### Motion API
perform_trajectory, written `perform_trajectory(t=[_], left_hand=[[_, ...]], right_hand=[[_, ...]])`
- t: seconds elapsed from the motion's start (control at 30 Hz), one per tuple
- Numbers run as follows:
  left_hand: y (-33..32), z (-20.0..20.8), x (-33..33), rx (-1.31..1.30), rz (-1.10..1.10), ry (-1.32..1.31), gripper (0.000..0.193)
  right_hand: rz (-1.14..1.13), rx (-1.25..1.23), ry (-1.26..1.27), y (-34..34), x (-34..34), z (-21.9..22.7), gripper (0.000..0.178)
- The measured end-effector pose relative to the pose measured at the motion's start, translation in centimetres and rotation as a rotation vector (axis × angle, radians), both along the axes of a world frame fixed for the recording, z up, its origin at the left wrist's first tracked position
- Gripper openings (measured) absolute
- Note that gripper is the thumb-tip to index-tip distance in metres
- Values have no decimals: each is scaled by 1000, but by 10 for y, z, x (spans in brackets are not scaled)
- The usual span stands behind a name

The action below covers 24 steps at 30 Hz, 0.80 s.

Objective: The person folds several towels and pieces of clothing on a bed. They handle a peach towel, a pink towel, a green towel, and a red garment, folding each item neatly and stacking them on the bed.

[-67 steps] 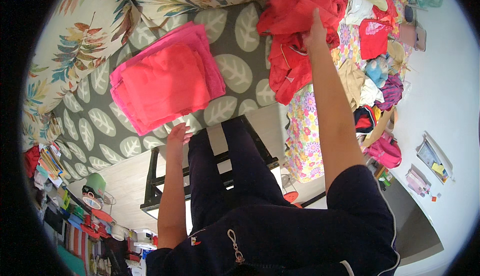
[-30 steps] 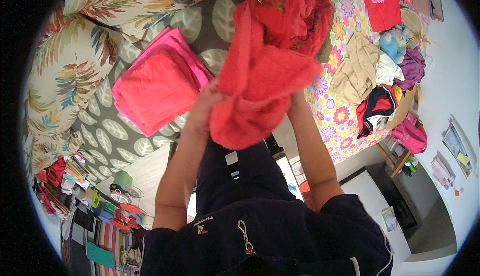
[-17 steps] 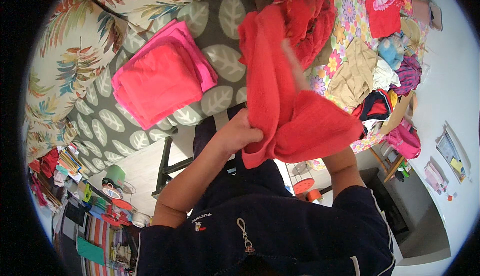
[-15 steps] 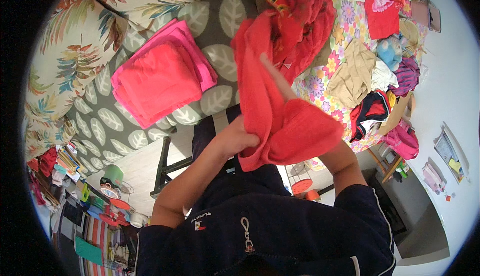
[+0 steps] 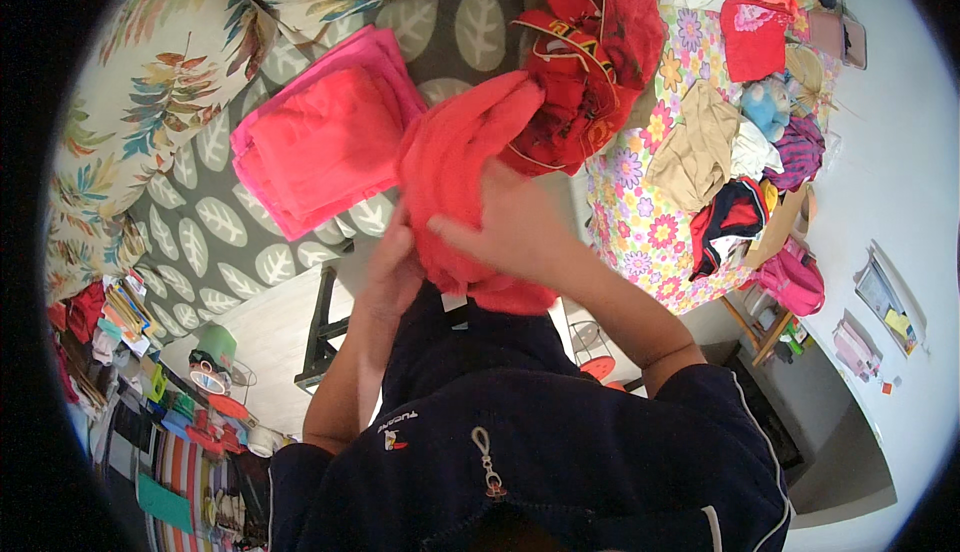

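Note:
A soft red cloth [image 5: 455, 142], perhaps a towel, hangs bunched in front of my body. My left hand [image 5: 393, 270] grips its near left edge, with the fingers slightly blurred. My right hand [image 5: 515, 227] is across the cloth's right side, its thumb pointing left and its fingertips partly smeared by motion. Just beyond the cloth's left edge, a stack of folded pink and coral cloths [image 5: 325, 147] lies on the leaf-patterned grey seat cover [image 5: 215, 222]. Ahead and to the right is a heap of red clothing [image 5: 590, 67] with black and yellow parts and pale piping.
A flowered cover [image 5: 665, 212] at the right bears a tan garment [image 5: 695, 147], a blue plush toy [image 5: 765, 110], a purple striped cloth [image 5: 800, 152] and a pink bag [image 5: 790, 280]. Leaf-print cushions [image 5: 160, 102] stand at the far left. A dark stool frame [image 5: 325, 337] is below the seat.
The red cloth has swung left off the red heap and is gathered more compactly. My right hand, earlier mostly behind the cloth, now shows in front of it. My left hand moved left.

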<state>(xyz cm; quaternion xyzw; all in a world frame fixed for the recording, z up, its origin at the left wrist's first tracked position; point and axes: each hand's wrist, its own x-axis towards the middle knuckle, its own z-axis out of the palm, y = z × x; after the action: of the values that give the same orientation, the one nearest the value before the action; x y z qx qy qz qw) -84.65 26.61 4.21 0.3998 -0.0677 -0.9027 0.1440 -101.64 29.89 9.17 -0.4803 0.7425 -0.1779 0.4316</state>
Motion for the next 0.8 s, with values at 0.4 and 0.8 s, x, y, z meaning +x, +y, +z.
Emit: perform_trajectory(t=[0.4,0.8], left_hand=[[-11,37,54,-155,76,-125,74],[30,34,103,-420,-203,-267,70]], right_hand=[[-682,43,-897,32,49,20,39],[-1298,250,-1197,96,88,-1,31]])
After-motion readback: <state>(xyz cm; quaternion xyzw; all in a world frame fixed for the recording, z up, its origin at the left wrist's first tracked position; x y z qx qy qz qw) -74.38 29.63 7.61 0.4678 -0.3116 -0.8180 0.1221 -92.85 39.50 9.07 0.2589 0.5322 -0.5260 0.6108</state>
